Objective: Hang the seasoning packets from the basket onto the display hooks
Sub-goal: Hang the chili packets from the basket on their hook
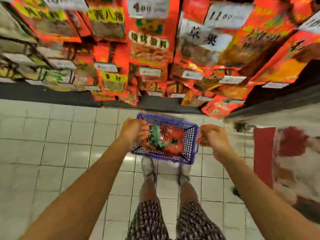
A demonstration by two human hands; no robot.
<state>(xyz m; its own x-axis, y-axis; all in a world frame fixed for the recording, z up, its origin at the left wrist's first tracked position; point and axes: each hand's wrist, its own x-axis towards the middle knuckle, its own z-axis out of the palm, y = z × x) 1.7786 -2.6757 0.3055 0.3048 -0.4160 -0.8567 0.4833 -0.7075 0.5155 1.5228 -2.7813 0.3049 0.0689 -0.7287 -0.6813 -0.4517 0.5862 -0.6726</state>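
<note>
Clearly, the step in hand was the very beginning: fetching packets, not yet hanging them. A purple basket (188, 134) stood on the tiled floor (52, 135), just in front of the person's feet and close below the display rack (150, 49). Inside it lay the seasoning packets (166, 137), red ones with a green one on top, all loose together.

The left hand (133, 130) was at the left edge of the basket with its fingers curled, right beside the green packet. The picture was blurred, so I cannot tell whether it already pinched a packet or the rim. The right hand (213, 137) was at the right side of the basket, fingers curled too, and something reddish showed under them. Whether that was a packet or only the basket handle I cannot say.

In my judgement, the next move called for one packet to be taken out alone, turned so its hole faced upward, and raised to a hook with free room. The rack looked crowded, so choosing the matching row would need care.
</note>
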